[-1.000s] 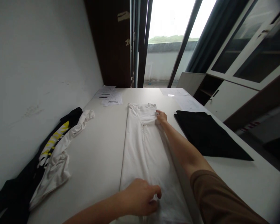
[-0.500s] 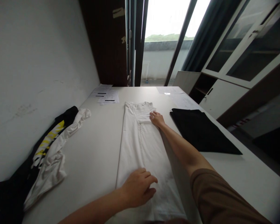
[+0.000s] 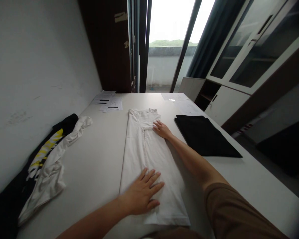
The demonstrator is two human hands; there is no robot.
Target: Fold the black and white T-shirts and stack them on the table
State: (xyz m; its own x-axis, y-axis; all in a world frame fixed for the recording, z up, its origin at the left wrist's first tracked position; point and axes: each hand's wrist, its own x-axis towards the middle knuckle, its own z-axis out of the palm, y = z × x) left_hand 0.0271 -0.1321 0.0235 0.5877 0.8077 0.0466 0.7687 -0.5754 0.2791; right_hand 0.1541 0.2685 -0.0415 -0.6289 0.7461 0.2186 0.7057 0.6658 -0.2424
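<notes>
Room: pale grey wall (image 3: 40,59) at left; smooth white counter (image 3: 94,159) runs toward a bright window (image 3: 169,43). Far left, along the wall: black cloth garment with yellow and white print (image 3: 48,146), crumpled off-white cloth (image 3: 51,179) lying down its right side. Farther back, printed white paper sheets (image 3: 112,103). Centre: long white fabric garment (image 3: 134,149), laid flat on the counter, a folded-over section near its far end. Left hand (image 3: 142,194): palm down on the garment's near part, fingers spread, grip released. Right hand (image 3: 162,129): resting on the right edge at the folded-over section, grip released, fingers slightly bent. Right: folded black fabric (image 3: 205,136), flat, apart from both hands. Beyond: white cabinet (image 3: 229,103).
</notes>
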